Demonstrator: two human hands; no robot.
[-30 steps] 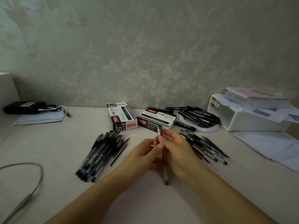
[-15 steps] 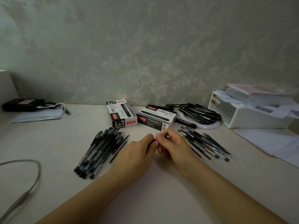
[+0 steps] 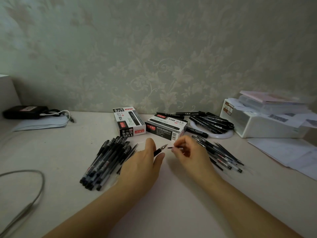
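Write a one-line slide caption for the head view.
Left hand holds a bare-tipped pen; right hand pinches a thin dark piece just off its tip, beside a pile of pens.

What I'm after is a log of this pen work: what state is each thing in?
Pen: tip bare, gripped by left hand.
Thin dark piece: pinched by right hand, apart from the pen tip.
Left box: lying flat, near end shut.
Right box: lying flat, near end shut.
Left pen pile: lying side by side.
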